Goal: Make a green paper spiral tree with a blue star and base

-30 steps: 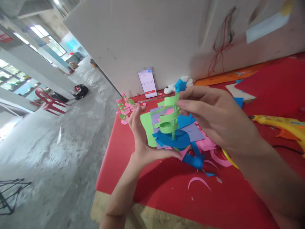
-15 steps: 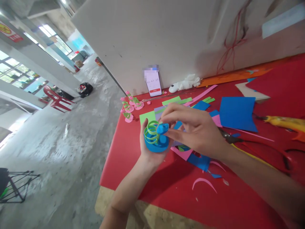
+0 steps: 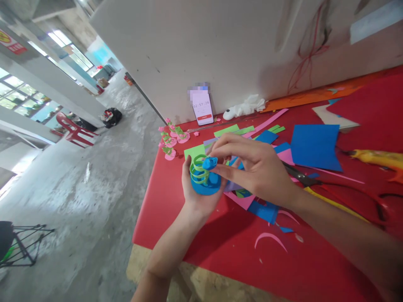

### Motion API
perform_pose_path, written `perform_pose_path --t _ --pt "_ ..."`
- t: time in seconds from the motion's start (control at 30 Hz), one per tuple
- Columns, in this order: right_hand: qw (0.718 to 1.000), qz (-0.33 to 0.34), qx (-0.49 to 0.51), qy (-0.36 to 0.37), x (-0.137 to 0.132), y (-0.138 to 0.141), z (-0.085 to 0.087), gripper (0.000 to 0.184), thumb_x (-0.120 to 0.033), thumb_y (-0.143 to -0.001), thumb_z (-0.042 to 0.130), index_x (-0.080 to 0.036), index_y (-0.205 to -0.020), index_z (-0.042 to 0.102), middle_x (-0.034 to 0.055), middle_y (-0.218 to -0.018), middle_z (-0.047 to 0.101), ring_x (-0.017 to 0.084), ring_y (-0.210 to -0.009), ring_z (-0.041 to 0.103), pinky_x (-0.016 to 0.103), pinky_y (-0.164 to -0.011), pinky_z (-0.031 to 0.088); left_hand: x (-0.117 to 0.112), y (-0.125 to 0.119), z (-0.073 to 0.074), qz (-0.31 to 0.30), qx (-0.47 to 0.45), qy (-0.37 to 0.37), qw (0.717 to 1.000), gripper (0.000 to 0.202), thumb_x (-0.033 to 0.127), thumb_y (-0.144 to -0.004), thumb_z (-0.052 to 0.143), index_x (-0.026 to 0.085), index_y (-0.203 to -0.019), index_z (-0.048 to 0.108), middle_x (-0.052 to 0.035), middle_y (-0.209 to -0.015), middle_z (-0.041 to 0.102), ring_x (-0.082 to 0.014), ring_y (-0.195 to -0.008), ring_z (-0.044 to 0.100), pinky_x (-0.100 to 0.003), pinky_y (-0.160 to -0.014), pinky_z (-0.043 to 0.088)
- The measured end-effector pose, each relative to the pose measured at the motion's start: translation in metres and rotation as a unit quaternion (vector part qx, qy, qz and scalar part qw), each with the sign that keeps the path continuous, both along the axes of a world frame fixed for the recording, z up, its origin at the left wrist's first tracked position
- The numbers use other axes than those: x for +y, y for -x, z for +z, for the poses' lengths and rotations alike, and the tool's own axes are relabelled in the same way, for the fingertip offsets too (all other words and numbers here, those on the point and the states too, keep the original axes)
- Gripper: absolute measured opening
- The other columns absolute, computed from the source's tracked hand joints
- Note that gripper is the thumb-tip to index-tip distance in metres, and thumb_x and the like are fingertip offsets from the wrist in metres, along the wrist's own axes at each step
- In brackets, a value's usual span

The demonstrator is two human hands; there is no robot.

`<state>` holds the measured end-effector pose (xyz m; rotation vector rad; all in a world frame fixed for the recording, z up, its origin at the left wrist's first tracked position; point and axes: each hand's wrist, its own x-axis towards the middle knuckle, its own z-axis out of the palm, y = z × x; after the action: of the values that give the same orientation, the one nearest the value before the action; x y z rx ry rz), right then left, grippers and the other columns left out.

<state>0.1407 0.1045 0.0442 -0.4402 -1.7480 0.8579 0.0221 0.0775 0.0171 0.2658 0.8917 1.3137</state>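
near the front of the red surface (image 3: 214,260) lies a thin pink curl (image 3: 270,235). a bit farther back is the left hand (image 3: 201,200). it is cupped round the blue base (image 3: 206,191) and holds it. a green coil (image 3: 198,179) stands on that base, so the paper toy sits between the two hands. the right hand (image 3: 255,167) is on the other side. its thumb and finger pinch the blue bit (image 3: 209,163) at the top of the coil. i cannot tell if the blue bit is stuck there or just held.

my guess is that this step is setting the blue bit on top and making it sit well. the next move seems to need soft fingers: a still base, a light push, and no squashing of the rings. a hard tug could bend the coil.

right of the hands are the scissors (image 3: 304,179), with the glue gun (image 3: 378,157) farther right. a blue sheet (image 3: 315,147) lies past the scissors. far to the left stand small pink and green toys (image 3: 170,153). farthest back, a phone (image 3: 203,113) leans on the white board (image 3: 220,42).
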Motion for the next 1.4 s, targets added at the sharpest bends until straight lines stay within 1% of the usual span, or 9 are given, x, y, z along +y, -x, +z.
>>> perform_pose_path --t 0.1,0.23,0.37,0.5,0.7,0.97,1.07,1.23,1.4 --pt "1.000 -0.007 0.000 0.001 0.000 -0.001 0.000 0.005 -0.019 -0.080 0.064 -0.021 -0.076 0.062 -0.0003 -0.077 0.059 0.009 -0.075 0.056 0.023 -0.063 0.046 0.002 0.000 -0.002 -0.014 0.013 -0.017 1.000 0.042 0.050 -0.087 0.031 0.021 -0.085 0.060 -0.0056 -0.089 0.063 -0.0206 -0.110 0.059 -0.036 -0.095 0.050" --pt "1.000 -0.014 -0.009 0.000 0.000 -0.001 0.000 0.004 -0.021 -0.080 0.064 -0.021 -0.076 0.062 -0.0004 -0.078 0.060 0.009 -0.076 0.057 0.024 -0.064 0.046 0.003 -0.001 0.000 -0.041 0.049 -0.050 0.997 0.048 0.053 -0.087 0.024 0.020 -0.086 0.060 -0.0068 -0.101 0.064 -0.0230 -0.120 0.055 -0.041 -0.103 0.047" --pt "1.000 -0.015 -0.008 -0.012 0.001 -0.001 -0.001 0.005 -0.021 -0.081 0.063 -0.020 -0.076 0.062 -0.0001 -0.077 0.060 0.009 -0.076 0.057 0.022 -0.065 0.047 0.001 -0.002 0.004 -0.048 0.064 -0.070 0.994 0.052 0.053 -0.088 0.022 0.020 -0.090 0.062 -0.0069 -0.108 0.065 -0.0228 -0.123 0.053 -0.041 -0.108 0.043" --pt "1.000 -0.009 -0.003 -0.001 0.000 -0.001 -0.002 0.005 -0.021 -0.082 0.062 -0.020 -0.077 0.062 0.0000 -0.078 0.060 0.009 -0.078 0.058 0.023 -0.067 0.048 0.001 0.000 0.004 -0.052 0.070 -0.071 0.994 0.052 0.052 -0.088 0.021 0.020 -0.093 0.062 -0.0061 -0.110 0.065 -0.0220 -0.125 0.052 -0.040 -0.109 0.043" --pt "1.000 -0.006 -0.008 0.020 0.000 0.002 -0.001 0.006 -0.023 -0.081 0.063 -0.020 -0.076 0.061 0.0006 -0.080 0.060 0.010 -0.079 0.058 0.024 -0.064 0.047 0.002 0.001 0.003 -0.052 0.075 -0.072 0.993 0.051 0.050 -0.089 0.021 0.020 -0.095 0.062 -0.0052 -0.112 0.065 -0.0193 -0.126 0.052 -0.034 -0.111 0.039" --pt "1.000 -0.006 -0.018 0.024 0.000 0.001 -0.001 0.006 -0.023 -0.082 0.062 -0.022 -0.076 0.062 0.0006 -0.079 0.061 0.012 -0.081 0.058 0.027 -0.066 0.048 0.000 -0.001 0.006 -0.044 0.095 -0.064 0.992 0.052 0.050 -0.089 0.019 0.020 -0.092 0.061 -0.0059 -0.113 0.064 -0.0206 -0.129 0.049 -0.038 -0.112 0.039" --pt "1.000 -0.006 -0.020 0.023 0.000 0.002 0.000 0.005 -0.023 -0.081 0.062 -0.021 -0.076 0.062 0.0006 -0.079 0.061 0.012 -0.080 0.058 0.025 -0.063 0.046 0.000 -0.002 0.004 -0.044 0.092 -0.063 0.993 0.050 0.050 -0.089 0.020 0.020 -0.092 0.060 -0.0061 -0.115 0.063 -0.0219 -0.132 0.047 -0.041 -0.111 0.041" --pt "0.999 -0.021 0.025 0.008 0.001 -0.001 0.002 0.004 -0.018 -0.080 0.062 -0.020 -0.076 0.062 -0.0008 -0.079 0.061 0.009 -0.075 0.056 0.024 -0.066 0.046 0.002 -0.002 0.003 -0.083 0.075 -0.082 0.990 0.053 0.054 -0.087 0.018 0.021 -0.099 0.058 -0.0074 -0.114 0.064 -0.0253 -0.127 0.052 -0.048 -0.107 0.044" --pt "0.997 -0.064 0.038 -0.014 0.001 -0.005 0.004 0.006 -0.015 -0.078 0.063 -0.020 -0.076 0.061 -0.0016 -0.078 0.060 0.008 -0.072 0.055 0.023 -0.064 0.045 0.002 -0.002 0.009 -0.078 0.099 -0.084 0.988 0.056 0.048 -0.089 0.013 0.019 -0.106 0.057 -0.0086 -0.116 0.064 -0.0230 -0.133 0.047 -0.044 -0.111 0.040"
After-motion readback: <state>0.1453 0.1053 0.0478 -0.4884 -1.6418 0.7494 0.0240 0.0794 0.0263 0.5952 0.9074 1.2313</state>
